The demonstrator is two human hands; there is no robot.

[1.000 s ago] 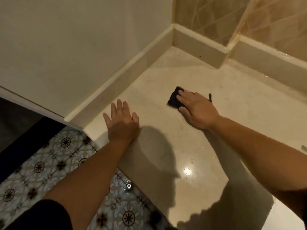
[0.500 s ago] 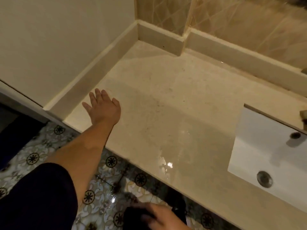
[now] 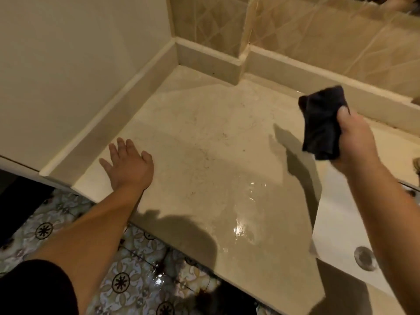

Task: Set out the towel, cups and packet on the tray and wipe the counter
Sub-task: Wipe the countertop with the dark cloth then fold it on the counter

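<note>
Counter wiping: dark cloth held raised over the wet counter

The dark cloth (image 3: 322, 123) is gripped, bunched, in the curled fingers of the right hand (image 3: 354, 142), which is lifted clear of the counter (image 3: 204, 137) near the basin (image 3: 341, 228); the left hand (image 3: 129, 162) is laid flat, fingers spread and grasping nothing, near the counter's left front corner. Wet, glinting patches are seen near the front edge beside the basin, and small dark specks are scattered across the middle. The wipe is judged best done with the cloth opened flatter, pressed down and drawn in overlapping strokes from the back wall toward the front edge, with the water taken up rather than pushed onto the tiled floor (image 3: 56, 228). No tray, cups or packet can be seen, so that part cannot be judged
</note>
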